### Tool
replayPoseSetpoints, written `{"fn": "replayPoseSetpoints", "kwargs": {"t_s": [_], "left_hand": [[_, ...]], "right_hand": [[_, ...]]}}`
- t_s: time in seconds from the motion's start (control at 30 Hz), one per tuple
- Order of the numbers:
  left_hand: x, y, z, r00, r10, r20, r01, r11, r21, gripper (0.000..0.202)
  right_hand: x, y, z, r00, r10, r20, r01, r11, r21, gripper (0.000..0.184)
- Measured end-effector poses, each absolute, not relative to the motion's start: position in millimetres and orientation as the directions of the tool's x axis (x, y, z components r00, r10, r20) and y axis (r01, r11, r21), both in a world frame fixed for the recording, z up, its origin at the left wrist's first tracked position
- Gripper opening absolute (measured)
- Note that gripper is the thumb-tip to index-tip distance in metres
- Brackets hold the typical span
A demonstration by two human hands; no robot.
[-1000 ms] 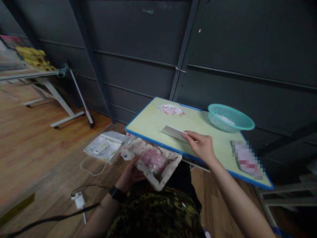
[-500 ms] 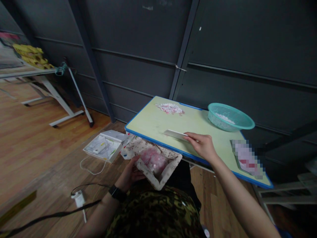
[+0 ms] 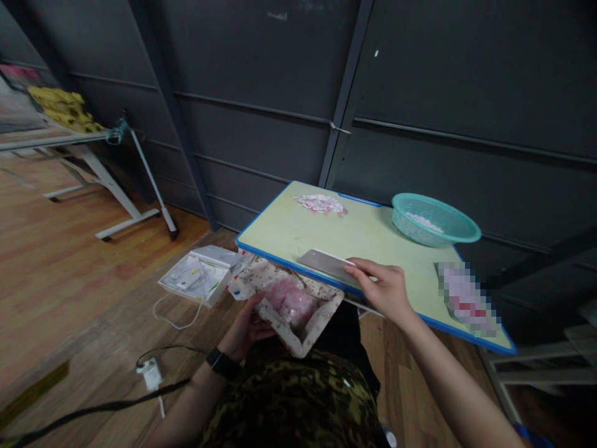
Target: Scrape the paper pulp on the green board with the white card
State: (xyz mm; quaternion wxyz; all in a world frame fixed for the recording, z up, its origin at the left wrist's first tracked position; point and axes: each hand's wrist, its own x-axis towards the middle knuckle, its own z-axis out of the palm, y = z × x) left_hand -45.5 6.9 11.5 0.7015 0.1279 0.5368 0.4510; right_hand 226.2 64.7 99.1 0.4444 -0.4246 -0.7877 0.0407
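In the head view, your right hand (image 3: 386, 287) has drawn the scraper (image 3: 324, 263) nearer the table's (image 3: 373, 233) front edge since half a second ago, apparently bringing it closer to the box (image 3: 321, 330). You pinch the scraper; your left hand (image 3: 246, 326) grasps the box (pink stuff (image 3: 291, 300) inside). Count: one scraper, one box, one table, one pile (image 3: 321, 203), one basket (image 3: 459, 235).

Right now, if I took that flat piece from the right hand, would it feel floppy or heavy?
The flat piece is probably stiff: it juts out straight though the right hand grips only one end. It's likely light too, as it looks thin.
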Motion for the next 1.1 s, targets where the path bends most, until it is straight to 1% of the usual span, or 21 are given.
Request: {"fn": "replayPoseSetpoints", "kwargs": {"t_s": [0.07, 0.17, 0.27, 0.37, 0.43, 0.57, 0.7, 0.77, 0.83, 0.97, 1.1], "left_hand": [[-46, 7, 11, 0.023, 0.772, -0.636, -0.492, 0.562, 0.665, 0.026], [-45, 7, 10, 0.026, 0.768, -0.64, -0.506, 0.562, 0.654, 0.026], [-45, 7, 11, 0.03, 0.771, -0.637, -0.52, 0.556, 0.648, 0.025], [-45, 7, 12, 0.023, 0.769, -0.638, -0.515, 0.556, 0.652, 0.025], [-45, 7, 13, 0.024, 0.768, -0.64, -0.512, 0.56, 0.652, 0.025], [-47, 7, 15, 0.0, 0.772, -0.636, -0.511, 0.547, 0.663, 0.025], [-49, 9, 13, -0.024, 0.777, -0.629, -0.506, 0.534, 0.678, 0.028], [-51, 10, 11, -0.012, 0.777, -0.63, -0.499, 0.541, 0.677, 0.029], [-52, 10, 10, 0.011, 0.782, -0.623, -0.492, 0.546, 0.678, 0.03], [-53, 8, 13, 0.005, 0.791, -0.612, -0.491, 0.535, 0.688, 0.028], [-52, 7, 17, 0.01, 0.787, -0.617, -0.488, 0.543, 0.684, 0.028]], "right_hand": [[228, 63, 98, -0.222, 0.664, 0.714, 0.697, 0.62, -0.36, 0.018], [227, 57, 95, -0.267, 0.632, 0.728, 0.751, 0.61, -0.254, 0.019], [222, 47, 95, -0.313, 0.623, 0.718, 0.743, 0.631, -0.224, 0.019], [216, 41, 97, -0.348, 0.607, 0.715, 0.707, 0.671, -0.225, 0.018], [214, 44, 98, -0.339, 0.603, 0.722, 0.705, 0.671, -0.23, 0.018], [216, 69, 96, -0.28, 0.634, 0.721, 0.747, 0.616, -0.251, 0.022], [211, 109, 92, -0.27, 0.663, 0.698, 0.774, 0.581, -0.252, 0.026], [206, 131, 91, -0.255, 0.671, 0.697, 0.791, 0.559, -0.249, 0.026], [200, 150, 90, -0.221, 0.686, 0.694, 0.802, 0.533, -0.272, 0.027], [193, 167, 88, -0.273, 0.714, 0.645, 0.75, 0.578, -0.323, 0.026], [197, 151, 86, -0.313, 0.719, 0.62, 0.695, 0.618, -0.367, 0.025]]}}
